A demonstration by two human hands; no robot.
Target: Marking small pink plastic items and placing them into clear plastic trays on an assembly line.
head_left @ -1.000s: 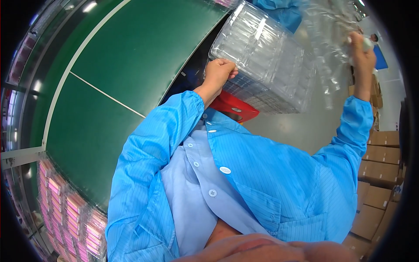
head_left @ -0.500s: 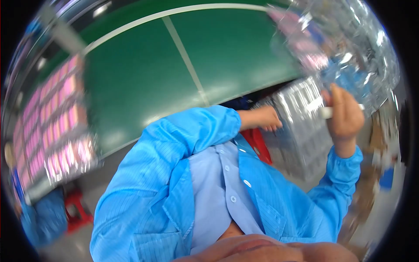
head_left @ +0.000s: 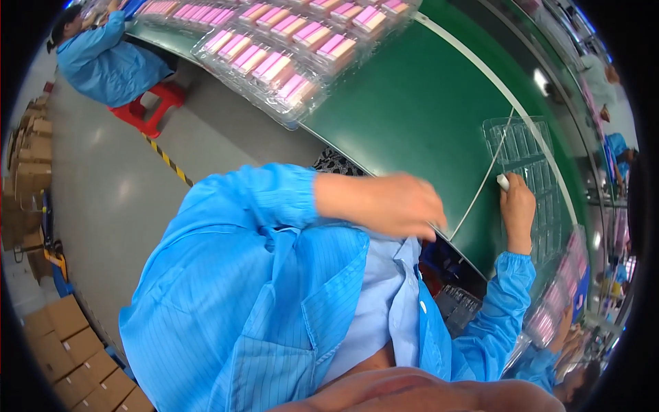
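Note:
My right hand (head_left: 518, 209) is closed round a white tube-like piece (head_left: 503, 182), one end of which sticks out by the fingertips; its exact kind is hidden. Beneath and beyond that hand, a clear plastic tray with rows of compartments (head_left: 528, 147) lies on the green table (head_left: 419, 117). My left hand (head_left: 405, 207) is over the table's near edge, in front of my chest. Its fingers curve downward but are smeared by motion, and nothing shows in them.
Clear trays of pink-and-cream blocks (head_left: 295, 34) cover the table's far left. A person in blue (head_left: 110, 58) sits there on a red stool (head_left: 147, 106). More pink packs (head_left: 559, 288) and another person are at right. Cardboard boxes (head_left: 75, 357) are stacked lower left.
My view has swung to the right along the table. My right hand, still holding the white piece, has gone from beside a stack of clear trays to above a tray on the table.

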